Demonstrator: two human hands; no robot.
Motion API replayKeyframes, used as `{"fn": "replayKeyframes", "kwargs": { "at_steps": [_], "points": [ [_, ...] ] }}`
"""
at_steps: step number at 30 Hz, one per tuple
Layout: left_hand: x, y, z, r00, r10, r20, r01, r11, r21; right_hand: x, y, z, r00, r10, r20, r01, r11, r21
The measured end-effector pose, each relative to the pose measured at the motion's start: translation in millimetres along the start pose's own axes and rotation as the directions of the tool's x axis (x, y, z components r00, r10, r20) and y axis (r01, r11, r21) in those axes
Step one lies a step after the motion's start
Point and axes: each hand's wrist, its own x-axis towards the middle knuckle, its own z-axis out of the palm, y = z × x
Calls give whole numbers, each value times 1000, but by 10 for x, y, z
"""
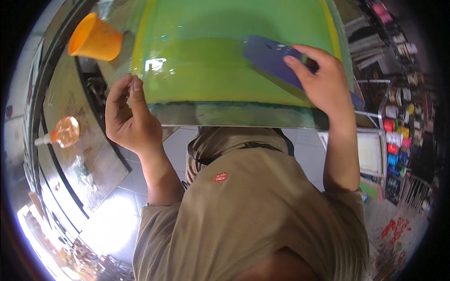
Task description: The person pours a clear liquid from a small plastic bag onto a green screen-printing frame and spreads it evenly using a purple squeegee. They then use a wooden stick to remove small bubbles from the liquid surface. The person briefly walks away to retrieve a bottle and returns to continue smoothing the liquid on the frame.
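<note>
A large green screen-printing frame [225,114] lies in front of me, its mesh wet and shiny. My right hand [323,82] grips a dark blue flat scraper [267,56] that rests on the green mesh at the upper right. My left hand [129,117] is at the frame's near left corner, fingers curled and pinched together at the edge; whether it holds anything I cannot tell.
An orange plastic cup [96,40] lies on its side at the upper left. A small clear orange squeeze bottle [63,133] lies on the stained worktable [93,164] at left. Shelves with several coloured ink pots [396,136] stand at right.
</note>
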Motion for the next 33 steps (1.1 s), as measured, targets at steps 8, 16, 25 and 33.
{"fn": "replayKeyframes", "kwargs": {
  "at_steps": [8,16,25,33],
  "points": [
    [396,-219,-1302,963,72,-258,22,939,344,-298,-228,-135,984,172,48,-178,969,172],
    [447,-391,-2429,974,31,-225,83,873,480,-1005,-556,54,963,267,37,-264,911,316],
    [739,-253,-3388,983,-40,-181,157,693,704,-1864,-821,527,904,392,171,-424,771,476],
    [603,-833,-3736,906,-384,-176,385,577,720,-1529,-1243,436,964,219,149,-265,800,539]
  ]
}}
